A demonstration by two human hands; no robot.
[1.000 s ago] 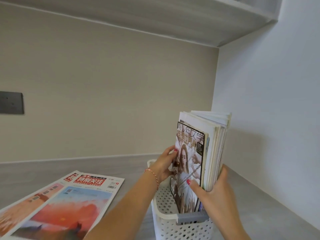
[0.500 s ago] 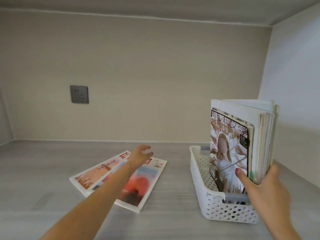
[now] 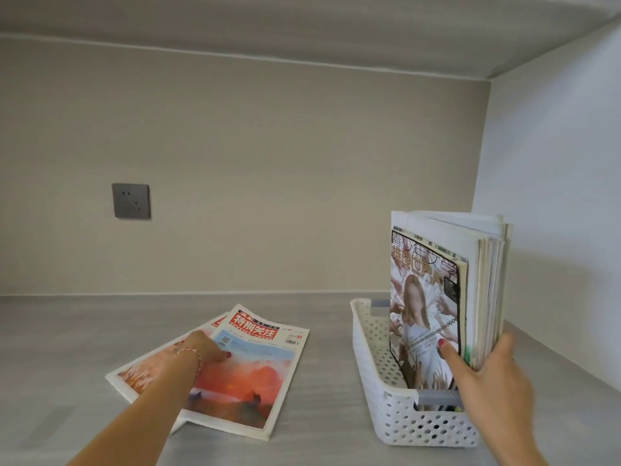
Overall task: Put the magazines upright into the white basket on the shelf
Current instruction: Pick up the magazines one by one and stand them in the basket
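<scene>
Two floppy magazines flat on shelf, left hand pressing top cover, right hand gripping upright stack in basket; best lifted by spine.

Lower magazine mostly hidden under top magazine and my left forearm; I see only its left strip. Left hand fingers partly out of sight past knuckles. Right hand covers lower corner of upright stack; rear titles unreadable. White basket right wall hidden behind stack. Both forearms cut by bottom edge. Cover print blurred.
</scene>
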